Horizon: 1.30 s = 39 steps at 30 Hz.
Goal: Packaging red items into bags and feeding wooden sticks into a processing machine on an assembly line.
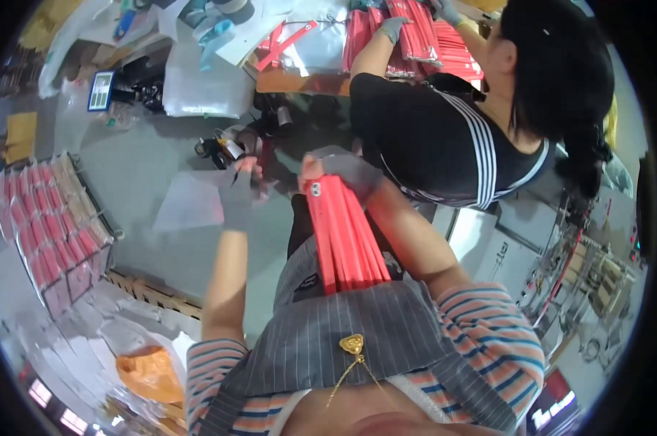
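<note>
My right hand (347,171), in a grey fingerless glove, is closed round the top end of a bundle of long, flat red strips (347,232). The bundle hangs down in front of my apron, and a small white label mark shows near its top. My left hand (240,185), gloved the same way, is raised to the left of the bundle with its fingers curled together. A translucent plastic bag (190,202) spreads out from its left side and appears gripped in it. Motion softens the fingers there.
A co-worker in a black shirt (437,138) bends over a table (299,82) at the upper right, hands on packed red bundles (416,33). Stacked clear bags (208,91) and a scale display (101,91) lie upper left. A rack of red packs (52,225) stands left.
</note>
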Tool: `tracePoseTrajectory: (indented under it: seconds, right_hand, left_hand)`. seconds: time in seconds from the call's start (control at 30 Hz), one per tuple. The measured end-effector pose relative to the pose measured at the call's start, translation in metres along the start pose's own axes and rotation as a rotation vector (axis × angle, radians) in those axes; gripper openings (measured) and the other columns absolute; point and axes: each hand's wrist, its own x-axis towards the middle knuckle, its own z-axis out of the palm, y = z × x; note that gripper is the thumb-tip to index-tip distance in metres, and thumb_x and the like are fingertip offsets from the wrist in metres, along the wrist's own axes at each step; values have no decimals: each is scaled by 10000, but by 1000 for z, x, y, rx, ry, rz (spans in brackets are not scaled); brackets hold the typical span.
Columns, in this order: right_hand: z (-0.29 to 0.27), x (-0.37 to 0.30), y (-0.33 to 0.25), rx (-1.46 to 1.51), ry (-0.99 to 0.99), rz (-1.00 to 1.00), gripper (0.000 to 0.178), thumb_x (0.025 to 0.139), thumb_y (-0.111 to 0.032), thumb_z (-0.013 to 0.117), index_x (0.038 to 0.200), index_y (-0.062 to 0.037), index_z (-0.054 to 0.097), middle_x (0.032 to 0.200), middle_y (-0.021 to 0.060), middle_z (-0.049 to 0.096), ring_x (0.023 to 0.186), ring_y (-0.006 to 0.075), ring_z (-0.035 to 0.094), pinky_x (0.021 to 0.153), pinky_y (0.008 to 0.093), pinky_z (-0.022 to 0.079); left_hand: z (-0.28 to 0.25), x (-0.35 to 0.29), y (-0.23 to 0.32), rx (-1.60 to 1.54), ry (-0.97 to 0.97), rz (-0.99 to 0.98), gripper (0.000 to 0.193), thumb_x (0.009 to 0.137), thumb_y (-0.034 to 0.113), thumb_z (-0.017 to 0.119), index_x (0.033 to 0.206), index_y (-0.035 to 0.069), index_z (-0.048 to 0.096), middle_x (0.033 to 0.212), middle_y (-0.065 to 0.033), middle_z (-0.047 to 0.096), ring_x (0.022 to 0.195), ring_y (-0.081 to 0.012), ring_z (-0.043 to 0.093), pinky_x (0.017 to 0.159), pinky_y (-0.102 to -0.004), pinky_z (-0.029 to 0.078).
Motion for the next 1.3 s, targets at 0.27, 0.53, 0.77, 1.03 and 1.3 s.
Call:
tracePoseTrajectory:
  seconds: [0.27,0.53,0.77,1.03,1.3]
  right_hand:
    - [-29,28,12,258,300,-2,225,773,-216,570,767,8,592,782,121,630,733,180,586,715,293,459]
    - [-84,96,20,365,284,-89,208,796,-205,560,730,-10,588,759,107,626,748,168,579,722,282,443]
    - [-106,120,-11,486,254,-57,212,804,-197,571,783,13,590,793,117,626,797,188,588,763,288,434]
    - [-116,116,0,424,299,-129,198,817,-188,575,794,7,605,799,109,638,779,163,598,742,265,444]
    - [-83,74,2,553,586,-214,752,760,-165,618,1413,-4,282,823,136,624,754,212,620,698,292,490]
  left_hand:
    - [83,269,-13,1084,-177,597,268,864,273,525,990,56,619,866,-122,664,827,-311,646,683,-390,501]
    - [136,359,-38,1702,-159,499,287,827,239,551,1014,23,556,875,-163,656,773,-314,667,634,-410,539]
    - [163,357,-2,1571,-65,419,316,845,375,557,930,70,557,802,-159,648,751,-309,655,609,-411,521]
    - [207,384,-73,1338,-525,1107,221,843,320,559,887,104,556,834,-102,569,741,-272,607,658,-396,499]
    - [146,308,34,517,-582,615,212,916,165,495,884,-26,583,751,-137,614,701,-198,609,652,-315,470]
